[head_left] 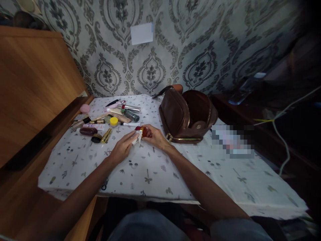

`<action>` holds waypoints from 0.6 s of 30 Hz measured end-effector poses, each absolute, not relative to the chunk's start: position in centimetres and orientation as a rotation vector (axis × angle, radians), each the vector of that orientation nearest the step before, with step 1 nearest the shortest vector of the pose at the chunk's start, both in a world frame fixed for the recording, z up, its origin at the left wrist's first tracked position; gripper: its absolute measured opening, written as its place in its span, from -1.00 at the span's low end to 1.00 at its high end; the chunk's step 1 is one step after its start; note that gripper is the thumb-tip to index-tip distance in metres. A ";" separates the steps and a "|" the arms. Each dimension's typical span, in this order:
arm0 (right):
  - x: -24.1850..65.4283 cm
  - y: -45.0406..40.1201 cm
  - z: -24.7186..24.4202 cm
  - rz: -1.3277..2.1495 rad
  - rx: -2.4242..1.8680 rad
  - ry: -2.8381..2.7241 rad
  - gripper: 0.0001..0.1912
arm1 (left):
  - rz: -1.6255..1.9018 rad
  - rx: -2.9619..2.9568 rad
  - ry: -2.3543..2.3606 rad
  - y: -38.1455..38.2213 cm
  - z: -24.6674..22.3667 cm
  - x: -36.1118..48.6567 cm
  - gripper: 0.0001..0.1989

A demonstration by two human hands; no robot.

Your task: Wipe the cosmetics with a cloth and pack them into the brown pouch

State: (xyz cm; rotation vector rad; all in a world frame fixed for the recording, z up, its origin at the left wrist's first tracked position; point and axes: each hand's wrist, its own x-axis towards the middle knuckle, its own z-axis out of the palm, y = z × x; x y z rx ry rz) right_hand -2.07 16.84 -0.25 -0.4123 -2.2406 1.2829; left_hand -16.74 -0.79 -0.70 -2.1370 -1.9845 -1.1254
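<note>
Over the middle of the table, my right hand (154, 136) has its fingers wrapped round a small amber-red jar (143, 131) with a gold band. My left hand (124, 146) is closed on a white cloth or tissue (137, 138), pressed against the jar's left side. Left of my hands lie several cosmetics, among them a yellow-lidded jar (113, 121), a gold tube (106, 136), a dark green bottle (131, 115), a round black compact (96, 138) and a white tube (130, 124).
An open brown leather bag (175, 117) stands right of my hands. A pink sponge (85, 108) lies at the table's back left. The tablecloth (150, 177) is patterned. A wooden cabinet (32, 90) borders the left; a clear bottle (247, 88) lies beyond the right side.
</note>
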 end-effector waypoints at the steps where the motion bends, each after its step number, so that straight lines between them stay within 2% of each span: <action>1: -2.1 16.8 -0.3 1.277 -0.431 -2.236 -0.46 | -1.124 -2.136 -1.983 -0.8 -0.7 -16.7 -0.52; 8: -2.0 16.5 -0.4 1.422 -0.389 -2.255 -0.46 | -1.219 -2.099 -1.916 -0.9 -0.1 -16.6 -0.50; 18: -2.0 17.0 -0.6 1.732 -0.178 -2.226 -0.26 | -1.303 -2.093 -1.978 -0.8 0.3 -17.0 -0.47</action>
